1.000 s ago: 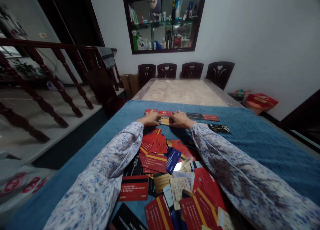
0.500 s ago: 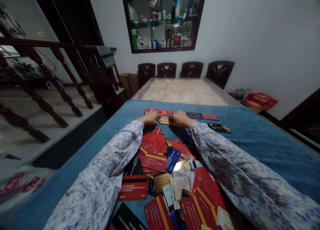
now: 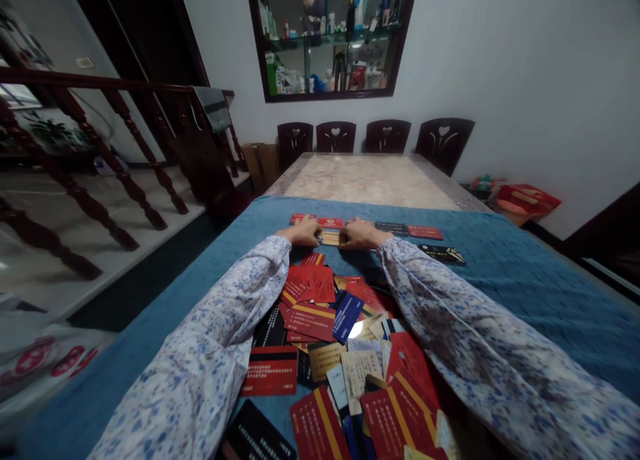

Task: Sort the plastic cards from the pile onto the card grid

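A gold card (image 3: 331, 238) lies on the blue cloth (image 3: 240, 240) between my two hands. My left hand (image 3: 304, 233) has its fingers curled at the card's left end, and my right hand (image 3: 362, 235) is closed at its right end. Just behind are two red cards, one of them (image 3: 331, 223) mostly uncovered. To the right of my right hand come a dark card (image 3: 391, 229), a red card (image 3: 425, 232) and a black card (image 3: 442, 254). A loose heap of red, blue, black and gold cards (image 3: 310, 320) spreads between my forearms.
Beyond the cloth the bare stone tabletop (image 3: 360, 180) runs back to several dark chairs (image 3: 337, 138). A wooden railing (image 3: 115, 90) and a white plastic bag (image 3: 45, 360) are at left. A red bag (image 3: 527, 199) is at right.
The view has shifted slightly. Both hands stay at the ends of the gold card, and the cards on the cloth look unmoved.
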### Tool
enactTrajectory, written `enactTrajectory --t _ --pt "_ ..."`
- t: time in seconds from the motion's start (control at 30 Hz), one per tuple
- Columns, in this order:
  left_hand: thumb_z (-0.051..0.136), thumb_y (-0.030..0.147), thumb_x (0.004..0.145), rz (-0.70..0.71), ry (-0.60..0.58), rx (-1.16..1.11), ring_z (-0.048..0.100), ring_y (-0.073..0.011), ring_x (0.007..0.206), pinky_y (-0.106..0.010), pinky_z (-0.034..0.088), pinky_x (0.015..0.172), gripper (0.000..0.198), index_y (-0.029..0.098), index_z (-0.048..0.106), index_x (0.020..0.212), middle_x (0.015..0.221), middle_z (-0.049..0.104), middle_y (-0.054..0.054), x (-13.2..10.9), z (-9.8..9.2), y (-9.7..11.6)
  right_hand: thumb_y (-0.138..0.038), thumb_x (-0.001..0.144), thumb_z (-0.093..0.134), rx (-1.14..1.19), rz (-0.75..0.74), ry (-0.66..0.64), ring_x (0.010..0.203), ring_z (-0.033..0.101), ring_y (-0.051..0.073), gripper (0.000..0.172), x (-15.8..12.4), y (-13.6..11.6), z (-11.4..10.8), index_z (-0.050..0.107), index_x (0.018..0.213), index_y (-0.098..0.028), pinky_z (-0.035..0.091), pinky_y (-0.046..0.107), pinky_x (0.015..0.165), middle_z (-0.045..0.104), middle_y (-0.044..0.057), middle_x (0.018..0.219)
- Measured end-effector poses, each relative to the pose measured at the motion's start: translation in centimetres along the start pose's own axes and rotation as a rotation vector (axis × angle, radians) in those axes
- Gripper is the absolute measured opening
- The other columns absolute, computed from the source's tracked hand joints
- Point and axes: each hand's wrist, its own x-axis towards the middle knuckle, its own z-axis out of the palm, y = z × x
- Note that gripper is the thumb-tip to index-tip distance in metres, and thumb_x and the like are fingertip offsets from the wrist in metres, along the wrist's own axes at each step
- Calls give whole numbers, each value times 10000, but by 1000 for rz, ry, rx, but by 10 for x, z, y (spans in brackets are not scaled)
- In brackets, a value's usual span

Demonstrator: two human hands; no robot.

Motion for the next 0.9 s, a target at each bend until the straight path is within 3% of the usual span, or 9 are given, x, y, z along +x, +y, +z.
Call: enactTrajectory --t 0.1,0.27,0.37,0.6,0.9 --pt "694 244 740 -7 19 -10 468 -396 1244 -569 418 1040 181 192 726 910 1161 659 -130 0 1 1 -490 906 622 -8 -6 -14 1224 594 358 429 4 2 0 784 1177 -200 522 408 920 687 175 1324" --pt "727 268 780 -7 88 -6 427 -422 1340 -620 341 1107 505 199 697 1279 1309 639 -162 -8 3 2 -491 906 618 9 -6 -21 1230 582 371 431 6 3 0 785 1186 -209 506 438 953 700 166 1312" --pt "715 267 811 3 138 -2 408 -405 1373 -589 344 1106 578 221 644 1383 1369 615 -158 -20 5 0 -477 900 629 20 -18 -9 1241 560 385 390 5 4 1 802 1137 -220 481 496 995 701 169 1301" --pt "644 210 871 58 268 -64 413 -365 1378 -552 343 1096 419 221 714 1284 1359 642 -131 -62 10 -15 -500 911 640 -9 -1 68 1257 498 402 487 -5 -1 -1 741 1249 -164 437 567 1005 653 222 1339" --pt "605 205 919 109 333 -110 456 -342 1315 -571 346 1082 286 199 762 1158 1260 712 -129 -116 31 -34 -343 995 533 -9 -77 194 1244 484 355 355 -33 -31 -20 730 1239 -177 423 452 929 663 189 1344"
